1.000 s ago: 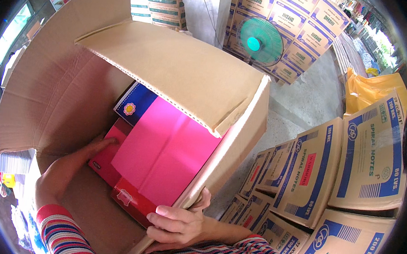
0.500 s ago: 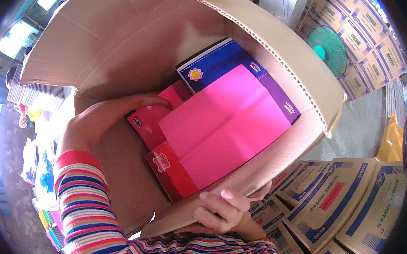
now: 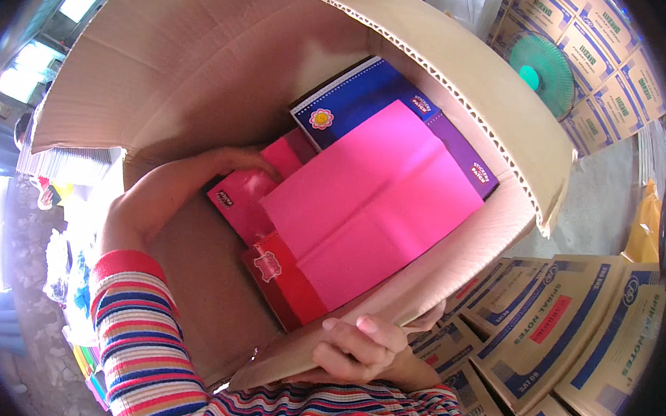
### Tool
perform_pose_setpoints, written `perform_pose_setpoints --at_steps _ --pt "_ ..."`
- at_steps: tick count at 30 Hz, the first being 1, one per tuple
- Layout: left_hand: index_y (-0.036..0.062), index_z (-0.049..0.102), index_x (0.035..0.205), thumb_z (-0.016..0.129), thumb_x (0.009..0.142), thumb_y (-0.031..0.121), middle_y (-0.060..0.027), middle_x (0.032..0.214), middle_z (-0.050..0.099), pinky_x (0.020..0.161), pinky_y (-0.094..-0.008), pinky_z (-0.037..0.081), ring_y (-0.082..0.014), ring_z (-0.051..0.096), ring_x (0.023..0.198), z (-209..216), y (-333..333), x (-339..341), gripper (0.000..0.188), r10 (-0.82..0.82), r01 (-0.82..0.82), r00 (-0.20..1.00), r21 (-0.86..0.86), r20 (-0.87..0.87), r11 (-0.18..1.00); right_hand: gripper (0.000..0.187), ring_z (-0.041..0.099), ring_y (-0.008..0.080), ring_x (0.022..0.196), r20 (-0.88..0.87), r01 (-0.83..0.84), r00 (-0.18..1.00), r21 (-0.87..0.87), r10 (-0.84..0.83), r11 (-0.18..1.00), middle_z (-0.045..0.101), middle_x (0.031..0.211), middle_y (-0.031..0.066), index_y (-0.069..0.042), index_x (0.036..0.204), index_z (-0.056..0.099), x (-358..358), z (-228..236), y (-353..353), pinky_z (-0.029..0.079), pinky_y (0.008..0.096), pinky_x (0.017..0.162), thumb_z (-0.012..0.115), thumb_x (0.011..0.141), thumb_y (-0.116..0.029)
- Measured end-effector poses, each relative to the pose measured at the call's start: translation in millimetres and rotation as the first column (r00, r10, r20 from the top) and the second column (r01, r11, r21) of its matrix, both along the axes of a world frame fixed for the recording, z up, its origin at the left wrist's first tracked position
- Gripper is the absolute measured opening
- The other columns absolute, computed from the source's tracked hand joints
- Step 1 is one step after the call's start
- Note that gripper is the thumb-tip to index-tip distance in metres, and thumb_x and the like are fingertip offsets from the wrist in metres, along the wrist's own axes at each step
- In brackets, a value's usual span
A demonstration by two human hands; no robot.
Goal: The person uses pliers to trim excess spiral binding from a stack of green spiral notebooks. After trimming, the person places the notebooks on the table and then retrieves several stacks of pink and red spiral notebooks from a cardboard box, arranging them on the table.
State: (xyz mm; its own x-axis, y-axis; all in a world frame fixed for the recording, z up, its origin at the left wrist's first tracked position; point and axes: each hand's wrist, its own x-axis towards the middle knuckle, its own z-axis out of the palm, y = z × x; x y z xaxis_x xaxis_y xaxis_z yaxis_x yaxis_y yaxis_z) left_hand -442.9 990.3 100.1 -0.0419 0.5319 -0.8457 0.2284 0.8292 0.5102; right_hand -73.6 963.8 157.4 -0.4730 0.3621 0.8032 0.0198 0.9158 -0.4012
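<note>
A large open cardboard box [image 3: 196, 70] is tilted in front of me. Inside it my left hand [image 3: 244, 161] reaches over a pink notebook [image 3: 245, 203], its fingers stretched across the cover beside the edge of a plain bright pink sheet or cover [image 3: 375, 203]. That sheet partly hides a red notebook [image 3: 286, 281] with a bear-like emblem, a blue notebook [image 3: 366, 99] with a smiling flower, and a purple notebook [image 3: 465, 159]. My right hand [image 3: 366, 347] is closed round the box's near flap [image 3: 388, 303], fingers on the inner side.
Closed cartons [image 3: 547, 328] are packed together at the right. More stacked cartons [image 3: 586, 63] rise behind a green fan [image 3: 541, 76] at the far right. A yellow plastic sheet or bag [image 3: 645, 223] hangs by the right rim. At the left stands a pile of flat sheets [image 3: 73, 163].
The view has shifted slightly. My left hand stays on the pink notebook and my right hand keeps hold of the flap; the notebooks have hardly moved.
</note>
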Motion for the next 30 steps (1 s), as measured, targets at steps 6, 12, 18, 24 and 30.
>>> perform_pose_setpoints --at_steps 6,12,18,24,30 --pt "0.0033 0.062 0.111 0.079 0.060 0.027 -0.0111 0.111 0.062 0.085 -0.0367 0.048 -0.0218 0.060 0.098 28 6 14 0.059 -0.060 0.087 0.926 0.057 -0.373 0.995 0.040 0.038 0.0171 0.117 0.079 -0.029 0.997 0.067 0.023 0.997 0.056 0.105 -0.0084 -0.031 0.085 0.054 3 -8 -2 0.003 0.0673 0.100 0.058 0.069 -0.067" --pt "0.0074 0.061 0.112 0.080 0.050 0.038 -0.0161 0.113 0.061 0.088 -0.0392 0.047 -0.0286 0.058 0.103 46 1 24 0.072 -0.035 0.113 0.792 0.091 -0.610 0.989 0.047 0.038 0.0221 0.114 -0.071 0.034 0.997 0.121 -0.025 0.992 0.055 0.097 -0.0046 -0.028 0.085 0.051 -9 -2 11 0.014 0.0646 0.099 0.050 0.070 -0.073" --pt "0.0126 0.057 0.116 0.080 0.049 0.045 -0.0140 0.108 0.063 0.087 -0.0379 0.047 -0.0278 0.060 0.102 164 -14 59 0.078 -0.091 0.245 0.463 0.028 -0.882 0.969 0.056 0.040 0.0272 0.116 -0.382 0.134 0.924 0.336 0.005 0.932 0.054 0.094 0.0003 -0.024 0.096 0.050 -38 -13 32 0.021 0.0635 0.100 0.038 0.074 -0.074" --pt "0.0009 0.053 0.118 0.074 0.068 0.028 -0.0181 0.103 0.063 0.087 -0.0336 0.049 -0.0228 0.061 0.100 254 -50 75 0.061 0.195 0.296 0.548 0.407 -0.813 0.864 0.057 0.034 0.0321 0.118 0.161 0.016 0.986 0.142 -0.039 0.990 0.047 0.107 0.0040 -0.019 0.100 0.047 10 12 12 0.022 0.0580 0.100 0.054 0.073 -0.069" --pt "0.0064 0.048 0.127 0.066 0.078 0.024 -0.0148 0.120 0.055 0.098 -0.0322 0.038 -0.0201 0.053 0.111 327 -139 68 0.055 0.195 0.130 0.936 0.802 -0.293 0.583 0.061 0.043 0.0306 0.115 0.330 -0.035 0.944 0.120 -0.007 0.992 0.052 0.111 0.0054 -0.015 0.101 0.054 19 30 13 0.015 0.0576 0.103 0.052 0.074 -0.070"
